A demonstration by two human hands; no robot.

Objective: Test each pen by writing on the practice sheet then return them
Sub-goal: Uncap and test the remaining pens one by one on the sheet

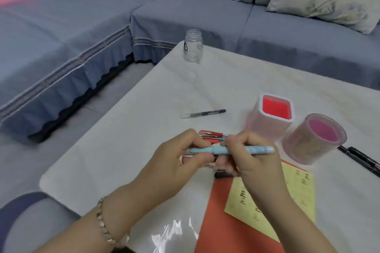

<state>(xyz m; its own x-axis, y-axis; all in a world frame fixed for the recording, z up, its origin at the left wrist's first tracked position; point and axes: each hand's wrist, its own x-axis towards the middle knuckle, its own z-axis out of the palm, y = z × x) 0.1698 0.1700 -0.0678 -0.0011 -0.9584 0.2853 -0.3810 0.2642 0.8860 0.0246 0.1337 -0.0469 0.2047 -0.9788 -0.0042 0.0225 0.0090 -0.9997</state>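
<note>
Both hands hold a light blue pen (232,149) level above the white table (144,121). My left hand (181,156) pinches its left end, and my right hand (248,156) wraps its middle. Under the hands lie several more pens: red ones (211,134) just behind my fingers and a pinkish one (207,165) below them. A yellow practice sheet (296,189) with black characters rests on a red board (222,220) at the lower right. A square pink holder (271,117) and a round pink holder (314,139) stand to the right.
A black-and-clear pen (203,113) lies alone mid-table. Two black pens (359,159) lie at the right edge beside the round holder. A glass jar (192,45) stands at the table's far corner. A blue sofa (82,26) wraps around the table.
</note>
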